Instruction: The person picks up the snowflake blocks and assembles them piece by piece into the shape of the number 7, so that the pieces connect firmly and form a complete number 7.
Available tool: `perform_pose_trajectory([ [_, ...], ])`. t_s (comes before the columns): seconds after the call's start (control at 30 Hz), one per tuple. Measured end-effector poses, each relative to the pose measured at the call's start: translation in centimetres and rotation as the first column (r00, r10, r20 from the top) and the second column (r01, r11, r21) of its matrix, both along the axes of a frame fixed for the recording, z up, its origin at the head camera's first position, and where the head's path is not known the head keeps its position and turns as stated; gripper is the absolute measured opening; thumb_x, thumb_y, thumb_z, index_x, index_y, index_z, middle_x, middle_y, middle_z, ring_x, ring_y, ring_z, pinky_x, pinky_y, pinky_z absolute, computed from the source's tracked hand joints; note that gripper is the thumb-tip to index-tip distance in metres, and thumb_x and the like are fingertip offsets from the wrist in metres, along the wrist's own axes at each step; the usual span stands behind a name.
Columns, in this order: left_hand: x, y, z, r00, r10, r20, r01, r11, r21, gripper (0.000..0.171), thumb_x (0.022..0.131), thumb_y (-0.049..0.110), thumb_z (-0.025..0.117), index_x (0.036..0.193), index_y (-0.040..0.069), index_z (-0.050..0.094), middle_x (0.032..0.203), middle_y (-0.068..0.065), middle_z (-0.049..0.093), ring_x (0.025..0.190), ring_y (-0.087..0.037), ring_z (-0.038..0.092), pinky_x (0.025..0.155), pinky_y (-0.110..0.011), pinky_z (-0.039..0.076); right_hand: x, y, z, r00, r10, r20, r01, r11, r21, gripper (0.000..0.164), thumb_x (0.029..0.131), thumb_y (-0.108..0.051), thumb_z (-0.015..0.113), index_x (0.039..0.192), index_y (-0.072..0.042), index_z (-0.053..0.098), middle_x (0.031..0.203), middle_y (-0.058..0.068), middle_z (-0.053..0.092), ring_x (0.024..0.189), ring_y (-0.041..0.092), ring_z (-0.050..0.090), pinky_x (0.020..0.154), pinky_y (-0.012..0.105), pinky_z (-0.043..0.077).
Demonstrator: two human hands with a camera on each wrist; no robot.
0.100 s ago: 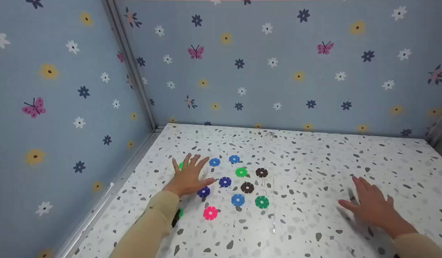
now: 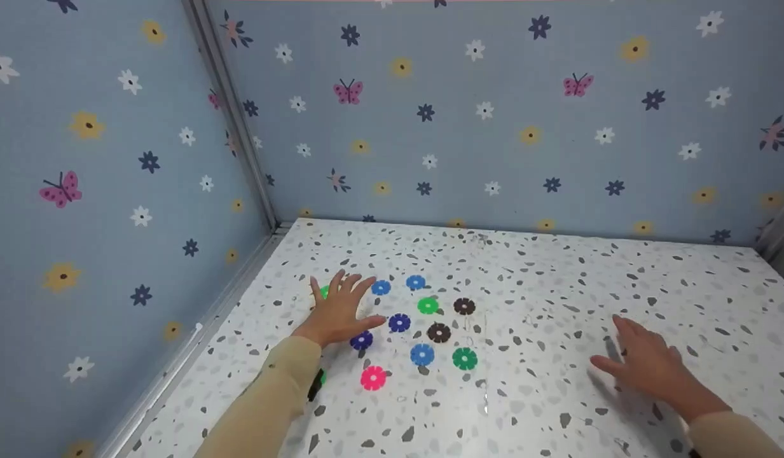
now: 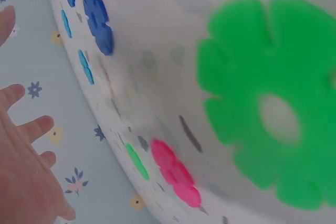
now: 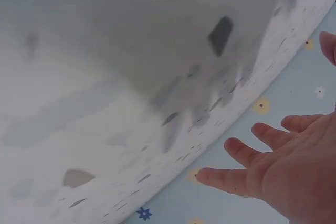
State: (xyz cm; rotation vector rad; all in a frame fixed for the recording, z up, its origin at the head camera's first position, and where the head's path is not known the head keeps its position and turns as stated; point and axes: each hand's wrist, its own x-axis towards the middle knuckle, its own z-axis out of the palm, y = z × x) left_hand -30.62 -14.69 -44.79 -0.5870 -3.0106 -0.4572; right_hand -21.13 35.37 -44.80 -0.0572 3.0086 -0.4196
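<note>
My left hand (image 2: 337, 312), fingers spread, hovers over the left side of a group of flower-shaped plastic discs. Partly covered by its fingers is a light green disc (image 2: 325, 291); a dark blue disc (image 2: 361, 340) shows beside the thumb. Another green disc (image 3: 247, 87) looms large in the left wrist view, with a pink disc (image 3: 176, 174) farther off. Over at the right, my right hand (image 2: 652, 362) is held above the table, its fingers extended and nothing in its grasp. Its shadow falls on the surface below.
Several more discs lie flat and apart, among them a bright pink disc (image 2: 373, 378), a brown disc (image 2: 439, 333) and a dark green disc (image 2: 465, 359). The speckled white table (image 2: 544, 286) meets a flowered back panel (image 2: 493, 127) and a left panel (image 2: 112, 254).
The right hand has shifted slightly left. My left hand has moved a little to the right and away from me; the discs stay put.
</note>
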Motion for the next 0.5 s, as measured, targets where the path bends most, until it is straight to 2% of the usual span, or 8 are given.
perform_pose_trajectory([
  [0.13,0.0,0.9,0.2,1.0,-0.029,-0.002,0.029,0.999,0.021,0.083,0.086,0.059,0.068,0.153,0.022,0.037,0.151,-0.013,0.039,0.145,-0.041,0.018,0.103,-0.075,-0.01,0.0,-2.8,0.4,0.995,0.06,-0.078,-0.066,0.995,-0.079,0.086,0.085,-0.04,0.075,0.142,0.013,0.037,0.135,0.041,0.04,0.117,0.06,0.042,0.093,0.07,0.038],
  [0.27,0.0,2.0,0.1,0.997,-0.071,0.006,0.07,0.997,0.035,0.085,0.084,0.057,0.071,0.153,0.023,0.037,0.146,-0.012,0.043,0.138,-0.039,0.028,0.105,-0.075,-0.004,-0.2,-6.2,0.6,0.987,0.106,-0.122,-0.129,0.972,-0.194,0.064,0.085,-0.019,0.077,0.134,0.011,0.05,0.117,0.026,0.056,0.104,0.044,0.057,0.087,0.057,0.049],
  [0.37,-0.1,2.7,0.0,0.995,-0.103,-0.002,0.103,0.993,0.052,0.084,0.084,0.055,0.073,0.152,0.021,0.039,0.142,-0.012,0.045,0.134,-0.04,0.032,0.105,-0.075,0.002,-0.7,-8.8,0.8,0.988,0.127,-0.084,-0.144,0.958,-0.249,0.053,0.085,-0.013,0.076,0.13,0.008,0.056,0.107,0.014,0.059,0.097,0.032,0.06,0.084,0.049,0.052],
  [0.5,-0.2,4.0,-0.2,0.992,-0.128,0.006,0.127,0.99,0.063,0.083,0.082,0.055,0.075,0.15,0.022,0.042,0.14,-0.013,0.048,0.131,-0.04,0.035,0.105,-0.074,0.008,-1.4,-11.7,0.8,0.984,0.175,-0.033,-0.177,0.942,-0.286,0.041,0.084,-0.009,0.075,0.121,0.005,0.063,0.099,0.008,0.061,0.089,0.023,0.06,0.081,0.042,0.053],
])
